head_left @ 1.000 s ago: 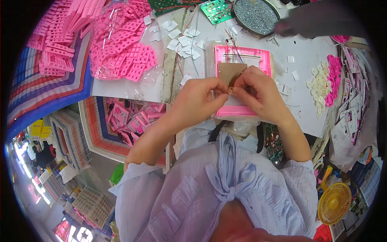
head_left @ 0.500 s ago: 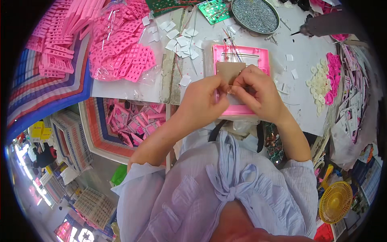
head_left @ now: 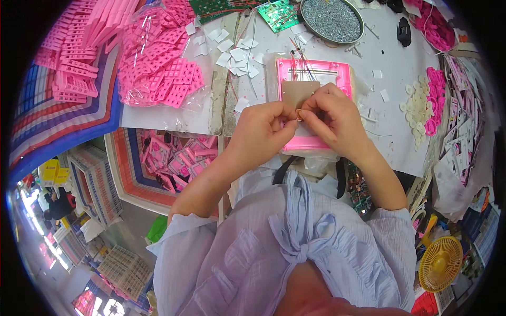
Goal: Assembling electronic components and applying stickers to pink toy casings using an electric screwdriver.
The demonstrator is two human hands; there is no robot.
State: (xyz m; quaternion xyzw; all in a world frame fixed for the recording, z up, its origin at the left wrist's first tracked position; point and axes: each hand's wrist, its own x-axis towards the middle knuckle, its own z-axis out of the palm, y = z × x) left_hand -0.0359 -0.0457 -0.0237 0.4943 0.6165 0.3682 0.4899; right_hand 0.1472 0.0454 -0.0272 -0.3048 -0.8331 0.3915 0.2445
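Over a pink plastic casing (head_left: 310, 142), my two hands meet with fingertips almost touching. My left hand (head_left: 262, 129) is closed in a pinch. A pinch of thumb and forefinger also closes my right hand (head_left: 339, 120). Between the fingertips shows a small, thin orange-brown loop (head_left: 299, 114), which looks like wire; its exact kind is too small to tell. Beneath the fingers a brown flat board (head_left: 296, 91) lies in the casing, its lower part hidden by my hands. Thin coloured wires (head_left: 302, 64) run up from the board's far edge.
White square pieces (head_left: 240, 54) lie scattered left of the casing, near a bag of pink plastic parts (head_left: 158, 58). A round tray of small metal screws (head_left: 332, 20) stands at the back. White discs (head_left: 415, 113) and pink rings (head_left: 435, 100) lie right. A box of pink parts (head_left: 179, 158) sits lower left.
The fingertips have shifted slightly, and the loop shows more plainly between them. The dark greyish shape reaching in at the far right is gone, uncovering a black part and pink pieces.
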